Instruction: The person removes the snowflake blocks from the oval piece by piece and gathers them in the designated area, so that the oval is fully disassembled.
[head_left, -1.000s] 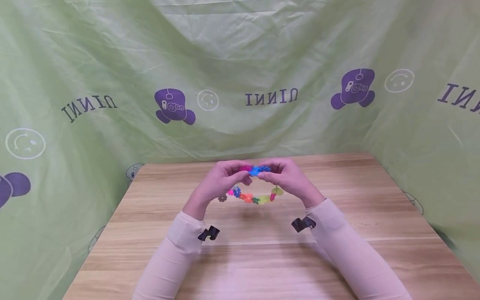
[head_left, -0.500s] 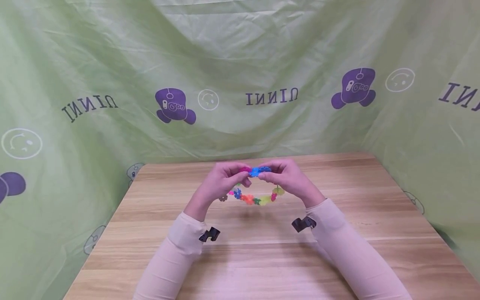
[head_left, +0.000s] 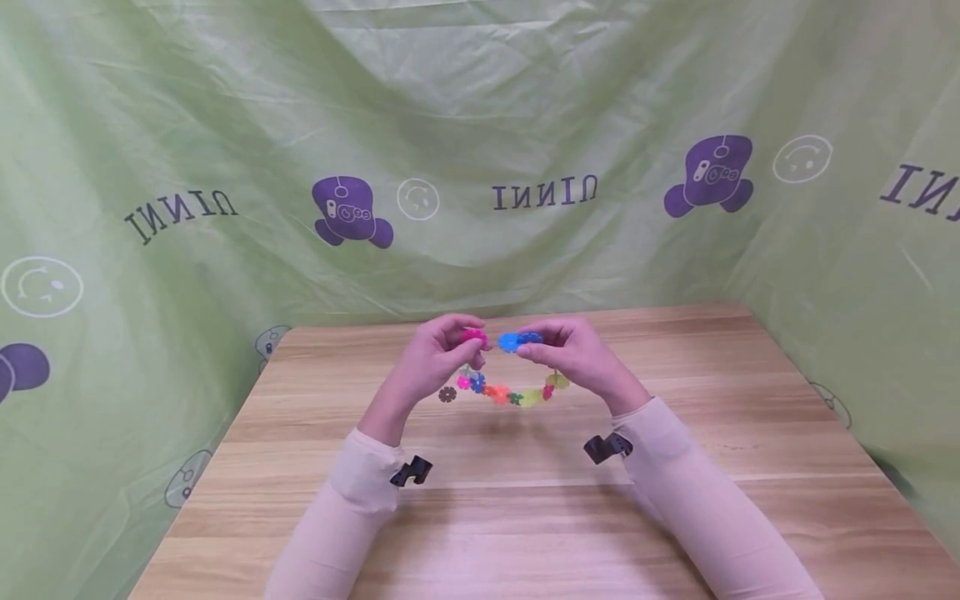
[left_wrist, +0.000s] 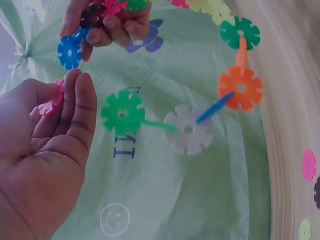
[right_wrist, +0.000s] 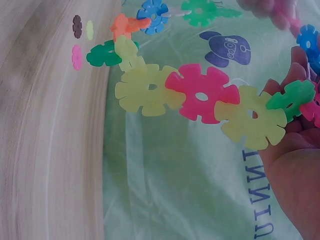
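Aloft: multicoloured chain of notched plastic discs (right_wrist: 205,80)

The right hand (head_left: 576,354) pinches it near its blue end (head_left: 509,342) above the wood-grain desk (head_left: 495,533). The left hand (head_left: 431,358) pinches a bright-pink notched disc (left_wrist: 50,104) just off that end. Loose about lie a pink disc (right_wrist: 76,51), dark-brown disc (right_wrist: 76,21) and pale-yellow disc (right_wrist: 90,26); green printed cloth (head_left: 480,275) hangs behind.
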